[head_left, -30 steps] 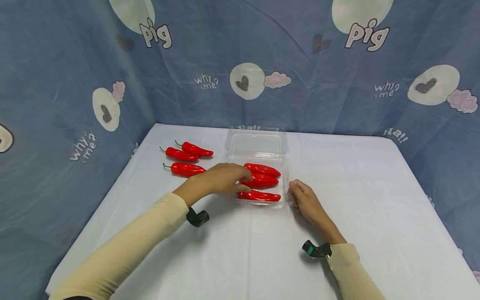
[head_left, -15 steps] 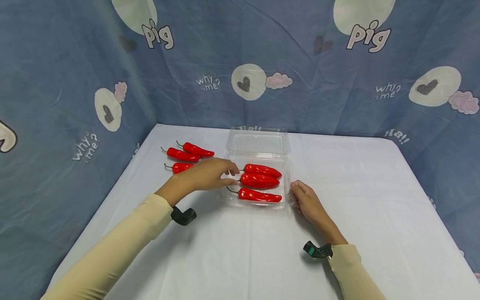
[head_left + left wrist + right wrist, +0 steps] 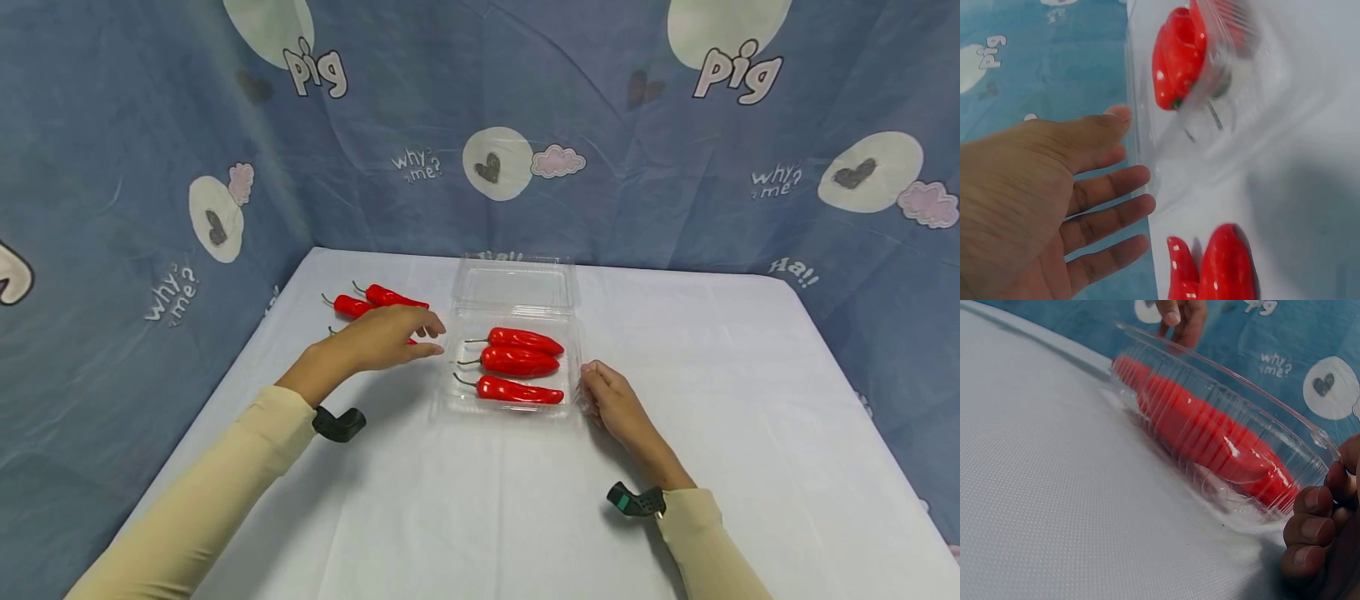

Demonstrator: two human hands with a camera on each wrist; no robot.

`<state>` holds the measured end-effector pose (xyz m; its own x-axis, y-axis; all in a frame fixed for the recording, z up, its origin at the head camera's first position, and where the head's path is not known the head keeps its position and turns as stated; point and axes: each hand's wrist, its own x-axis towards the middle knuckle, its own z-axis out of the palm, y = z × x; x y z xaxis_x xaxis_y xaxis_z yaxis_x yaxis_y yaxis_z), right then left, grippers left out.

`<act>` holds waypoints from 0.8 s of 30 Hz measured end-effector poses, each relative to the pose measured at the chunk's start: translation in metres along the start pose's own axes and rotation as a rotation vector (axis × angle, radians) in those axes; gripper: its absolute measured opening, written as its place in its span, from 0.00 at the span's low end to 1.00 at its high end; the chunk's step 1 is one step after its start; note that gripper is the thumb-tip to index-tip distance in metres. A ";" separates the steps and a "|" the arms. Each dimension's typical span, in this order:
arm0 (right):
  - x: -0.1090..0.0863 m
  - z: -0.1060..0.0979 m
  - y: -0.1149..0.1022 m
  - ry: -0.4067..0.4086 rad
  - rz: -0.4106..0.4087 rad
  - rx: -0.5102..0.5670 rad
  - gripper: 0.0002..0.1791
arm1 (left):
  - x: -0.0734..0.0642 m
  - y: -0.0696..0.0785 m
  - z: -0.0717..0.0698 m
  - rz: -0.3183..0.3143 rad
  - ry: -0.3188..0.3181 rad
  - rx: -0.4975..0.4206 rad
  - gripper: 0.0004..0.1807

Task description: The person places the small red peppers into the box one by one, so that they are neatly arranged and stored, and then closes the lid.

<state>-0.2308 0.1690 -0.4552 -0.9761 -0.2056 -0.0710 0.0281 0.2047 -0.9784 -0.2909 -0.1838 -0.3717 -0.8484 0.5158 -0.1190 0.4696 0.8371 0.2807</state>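
A clear plastic clamshell box (image 3: pixel 465 400) lies with its lid (image 3: pixel 513 283) folded back on the far side. Inside it, three red chili peppers (image 3: pixel 521 361) lie side by side, stems to the left. My left hand (image 3: pixel 382 337) hovers left of the box over the loose peppers, fingers relaxed and spread, holding nothing; the left wrist view shows its bare palm (image 3: pixel 1041 194). My right hand (image 3: pixel 611 400) pinches the box's right rim between thumb and curled fingers, as the right wrist view shows close up (image 3: pixel 1316 525).
Left of the box, loose red peppers (image 3: pixel 390 297) lie on the white tablecloth (image 3: pixel 465 517), one mostly hidden under my left hand. A blue printed cloth (image 3: pixel 600 217) hangs behind and along the left side of the table.
My left hand has moved left, out of the box and over the loose peppers, uncovering the stems of the peppers inside. My right hand stays at the box's rim.
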 end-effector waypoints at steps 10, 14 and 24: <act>0.000 -0.001 0.000 -0.006 -0.005 -0.010 0.19 | -0.007 -0.021 0.002 -0.039 0.024 0.015 0.22; 0.000 -0.001 0.000 -0.008 0.001 -0.011 0.19 | -0.010 -0.028 0.002 -0.063 0.030 -0.002 0.22; 0.000 0.000 0.001 -0.004 0.008 0.000 0.19 | -0.014 -0.044 0.003 -0.119 0.031 0.010 0.23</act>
<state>-0.2307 0.1689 -0.4559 -0.9749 -0.2077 -0.0797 0.0359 0.2068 -0.9777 -0.2996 -0.2275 -0.3851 -0.9054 0.4070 -0.1211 0.3675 0.8939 0.2566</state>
